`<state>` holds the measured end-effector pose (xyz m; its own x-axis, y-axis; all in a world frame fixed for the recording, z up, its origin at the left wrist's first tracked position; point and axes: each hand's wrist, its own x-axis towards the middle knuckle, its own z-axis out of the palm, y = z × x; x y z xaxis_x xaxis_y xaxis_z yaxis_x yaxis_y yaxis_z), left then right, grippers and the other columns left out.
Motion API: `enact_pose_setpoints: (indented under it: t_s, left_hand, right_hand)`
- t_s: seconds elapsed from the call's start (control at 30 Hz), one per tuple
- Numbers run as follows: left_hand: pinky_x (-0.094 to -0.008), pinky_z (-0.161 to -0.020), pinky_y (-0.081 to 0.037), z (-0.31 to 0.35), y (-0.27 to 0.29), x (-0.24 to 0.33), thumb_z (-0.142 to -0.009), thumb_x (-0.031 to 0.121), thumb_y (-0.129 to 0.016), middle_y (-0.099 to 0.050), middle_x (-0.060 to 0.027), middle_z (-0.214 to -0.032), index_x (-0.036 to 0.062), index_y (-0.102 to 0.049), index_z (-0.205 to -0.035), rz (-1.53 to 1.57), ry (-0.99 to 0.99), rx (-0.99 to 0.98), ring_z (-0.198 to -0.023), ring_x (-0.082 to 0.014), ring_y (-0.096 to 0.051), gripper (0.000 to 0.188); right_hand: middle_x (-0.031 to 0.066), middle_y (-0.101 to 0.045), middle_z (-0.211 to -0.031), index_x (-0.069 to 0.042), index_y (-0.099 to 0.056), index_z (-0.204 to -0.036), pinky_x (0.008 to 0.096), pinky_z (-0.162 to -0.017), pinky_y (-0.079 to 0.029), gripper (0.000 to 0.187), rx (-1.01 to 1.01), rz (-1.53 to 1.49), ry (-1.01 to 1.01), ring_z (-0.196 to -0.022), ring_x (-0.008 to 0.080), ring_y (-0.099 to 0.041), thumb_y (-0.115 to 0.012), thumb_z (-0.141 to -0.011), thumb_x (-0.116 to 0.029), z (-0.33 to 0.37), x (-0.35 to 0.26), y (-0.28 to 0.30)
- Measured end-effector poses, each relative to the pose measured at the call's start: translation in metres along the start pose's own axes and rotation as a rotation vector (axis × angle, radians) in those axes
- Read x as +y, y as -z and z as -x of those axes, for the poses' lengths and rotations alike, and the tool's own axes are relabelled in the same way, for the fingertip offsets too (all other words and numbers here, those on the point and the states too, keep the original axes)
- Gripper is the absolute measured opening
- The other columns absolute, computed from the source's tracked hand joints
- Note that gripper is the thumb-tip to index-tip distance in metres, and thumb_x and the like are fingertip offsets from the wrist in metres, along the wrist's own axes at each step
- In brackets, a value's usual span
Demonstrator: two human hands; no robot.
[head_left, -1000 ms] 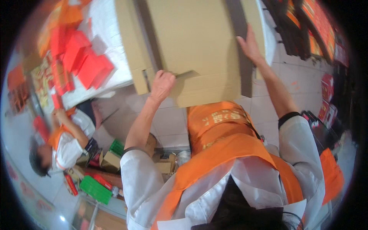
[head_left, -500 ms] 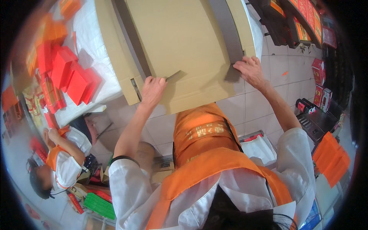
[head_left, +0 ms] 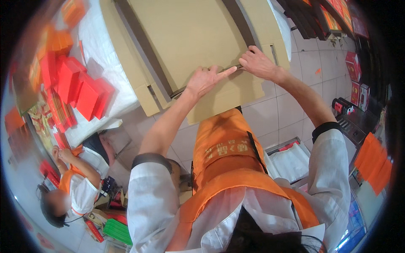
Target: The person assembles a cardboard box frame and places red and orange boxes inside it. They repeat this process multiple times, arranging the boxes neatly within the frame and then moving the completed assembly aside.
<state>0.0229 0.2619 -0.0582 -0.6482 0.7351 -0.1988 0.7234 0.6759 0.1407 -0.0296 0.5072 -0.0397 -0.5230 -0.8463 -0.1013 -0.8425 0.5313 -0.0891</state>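
Note:
A large tan cardboard box blank [head_left: 190, 33] lies in front of me, with dark brown side walls standing along its left [head_left: 141, 44] and right [head_left: 240, 21]. Across its near side runs a dark-edged cardboard flap [head_left: 230, 68], partly hidden by my fingers. My left hand [head_left: 204, 82] grips this flap near the middle, index finger stretched along it to the right. My right hand [head_left: 257, 64] pinches the flap's right end, close to the corner by the right wall. A tan outer flap [head_left: 228, 99] spreads towards me below both hands.
Red boxes [head_left: 86, 90] and orange packets [head_left: 57, 44] lie on a white-covered surface [head_left: 101, 46] at the left. Another person [head_left: 86, 168] in an orange apron works at the lower left. A green basket [head_left: 117, 231] sits below. Dark racks [head_left: 301, 19] stand at the upper right.
My hands have come closer together and moved up onto the near flap. The near flap's loose ends have swung inward between the side walls. The right hand has shifted left.

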Motion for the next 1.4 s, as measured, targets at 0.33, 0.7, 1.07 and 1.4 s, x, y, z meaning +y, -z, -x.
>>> enact_pose_setpoints:
  t_s: [0.33,0.7,1.07,1.4]
  left_hand:
    - [-0.0379,-0.071,-0.047,-0.003,0.006,-0.004,-0.087,0.004,-0.046,-0.055,-0.0091,-0.085,0.0437,-0.020,-0.143,0.220,0.034,-0.068,-0.071,-0.0251,-0.061,0.073]
    - [-0.0373,-0.080,-0.048,-0.008,0.007,-0.026,-0.089,0.018,-0.048,-0.061,-0.0102,-0.090,0.0408,-0.037,-0.138,0.551,-0.006,-0.183,-0.086,-0.0284,-0.062,0.055]
    - [-0.0375,-0.091,-0.043,-0.004,0.002,-0.079,-0.094,0.030,-0.047,-0.056,-0.0136,-0.122,0.0076,-0.042,-0.136,1.724,0.648,-0.232,-0.105,-0.0260,-0.057,0.048]
    - [-0.0465,-0.104,-0.032,0.044,-0.007,0.067,-0.070,0.015,-0.072,-0.045,-0.0171,-0.132,0.0040,-0.045,-0.127,-0.057,0.761,0.366,-0.126,-0.0316,-0.040,0.064]
  right_hand:
    - [0.0108,-0.054,-0.118,-0.002,-0.051,-0.111,0.0352,-0.093,-0.042,0.020,0.901,-1.672,-1.769,-0.110,0.0196,-0.051,-0.049,-0.093,-0.012,0.088,-0.126,-0.043]
    - [0.0073,-0.053,-0.121,-0.009,-0.053,-0.122,0.0437,-0.104,-0.035,0.042,0.510,-0.484,-0.541,-0.115,0.0229,-0.049,-0.054,-0.082,0.000,0.037,-0.093,0.006]
    - [-0.0029,-0.047,-0.133,-0.016,-0.048,-0.130,0.0426,-0.106,-0.030,0.056,0.272,-0.037,-0.341,-0.123,0.0190,-0.042,-0.056,-0.076,-0.008,0.002,-0.046,-0.007]
    - [0.0033,-0.046,-0.132,-0.013,-0.047,-0.131,0.0432,-0.107,-0.027,0.061,0.201,-0.050,-0.271,-0.125,0.0223,-0.041,-0.062,-0.072,-0.010,-0.002,-0.035,-0.003]
